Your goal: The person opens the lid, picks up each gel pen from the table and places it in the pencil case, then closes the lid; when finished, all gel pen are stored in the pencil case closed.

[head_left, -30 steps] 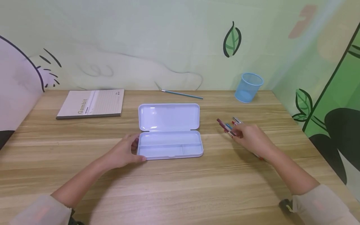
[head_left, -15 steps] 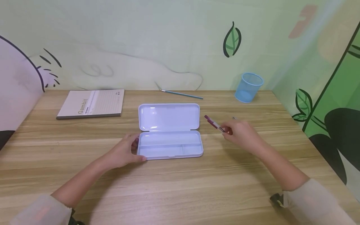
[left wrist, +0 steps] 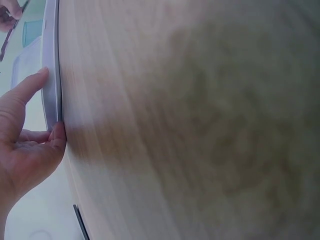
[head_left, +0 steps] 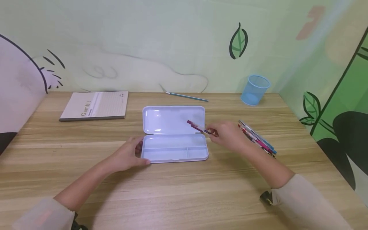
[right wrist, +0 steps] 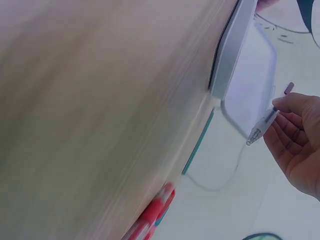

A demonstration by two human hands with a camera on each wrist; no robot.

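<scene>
An open pale blue pencil case (head_left: pixel 173 134) lies in the middle of the wooden desk (head_left: pixel 184 191), lid folded back. My left hand (head_left: pixel 128 155) holds its left end, thumb and fingers against the edge (left wrist: pixel 51 95). My right hand (head_left: pixel 227 135) pinches a dark red pen (head_left: pixel 198 126) and holds it over the case's right end; the pen (right wrist: pixel 272 112) and case (right wrist: pixel 245 65) also show in the right wrist view. A bundle of several pens (head_left: pixel 257 139) lies on the desk to the right of that hand.
A notebook (head_left: pixel 95 105) lies at the back left. A teal pencil (head_left: pixel 187 96) rests near the wall behind the case. A blue mesh pen cup (head_left: pixel 255 89) stands at the back right. The wall runs along the desk's far and right edges.
My right hand picked one dark red pen out of the bundle and carried it left to the case's right end. The rest of the pens lie uncovered. The left hand stayed put.
</scene>
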